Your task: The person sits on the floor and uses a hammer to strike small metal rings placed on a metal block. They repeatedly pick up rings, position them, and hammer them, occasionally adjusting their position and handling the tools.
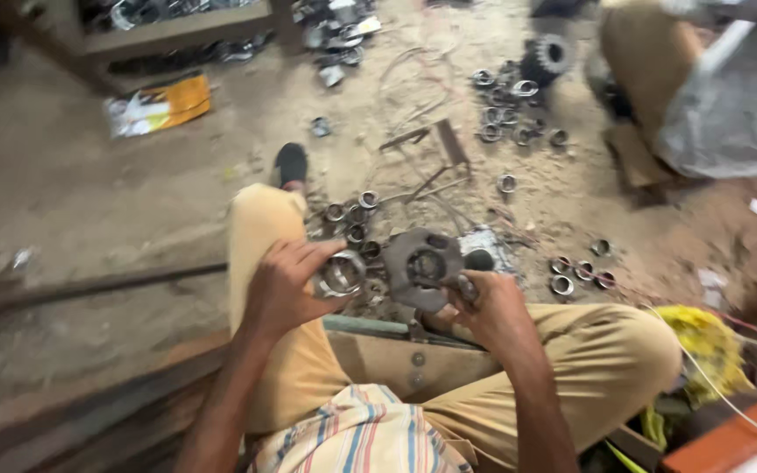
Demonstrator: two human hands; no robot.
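Observation:
My left hand (pixel 286 285) holds a shiny metal ring-shaped bearing (pixel 342 272) in its fingers, above my left knee. My right hand (pixel 491 307) grips the lower right edge of a dark round metal plate (pixel 422 265) with a central hole and smaller holes around it. The bearing and the plate sit side by side, a few centimetres apart. Both hands hover between my knees, which are in tan trousers.
Several metal rings lie on the dirt floor: a cluster (pixel 354 213) just beyond my hands, three (pixel 578 273) to the right, and more (pixel 508 109) beside a black gear (pixel 547 57). Another person (pixel 659 70) squats at top right. A yellow packet (pixel 161 107) lies top left.

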